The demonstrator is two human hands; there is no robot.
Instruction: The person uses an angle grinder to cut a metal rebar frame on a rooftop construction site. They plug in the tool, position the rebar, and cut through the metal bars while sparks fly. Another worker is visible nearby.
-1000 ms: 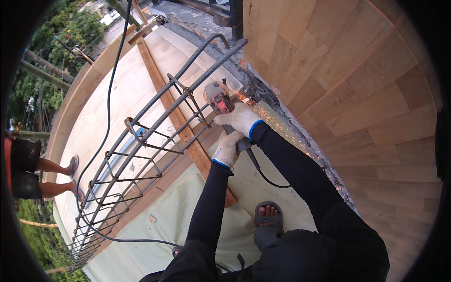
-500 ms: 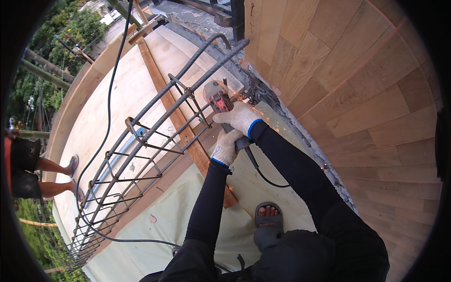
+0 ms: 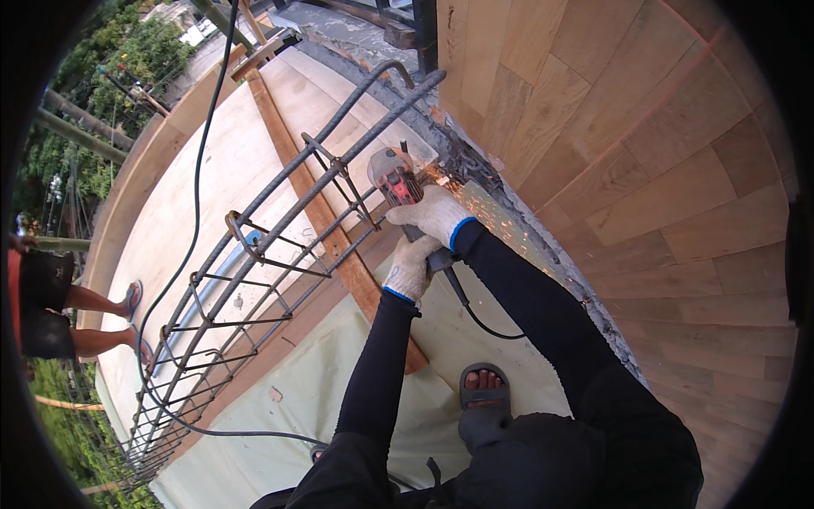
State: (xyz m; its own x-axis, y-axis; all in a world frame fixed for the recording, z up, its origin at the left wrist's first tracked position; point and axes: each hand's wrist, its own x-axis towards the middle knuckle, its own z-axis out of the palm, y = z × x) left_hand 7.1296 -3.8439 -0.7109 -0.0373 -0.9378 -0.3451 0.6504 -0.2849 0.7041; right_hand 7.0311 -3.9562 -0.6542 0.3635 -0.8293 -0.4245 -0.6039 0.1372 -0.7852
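Both my hands wear white knit gloves with blue cuffs and grip a red and grey angle grinder. My right hand wraps round its body close to the head. Behind it, my left hand is closed on the rear end, where the power cord comes out. Orange sparks spray from the grinder's right side across the broken concrete edge. The disc and the spot it touches are hidden. Just left of the grinder runs a rebar cage of long bars and square ties.
A brown plank lies under the cage on pale plywood. Pale green sheeting covers the surface by my sandalled foot. A black cable crosses on the left, near another person's legs. Wood planking fills the right.
The spark spray has grown denser and reaches farther down and right. My hands and the grinder have barely shifted.
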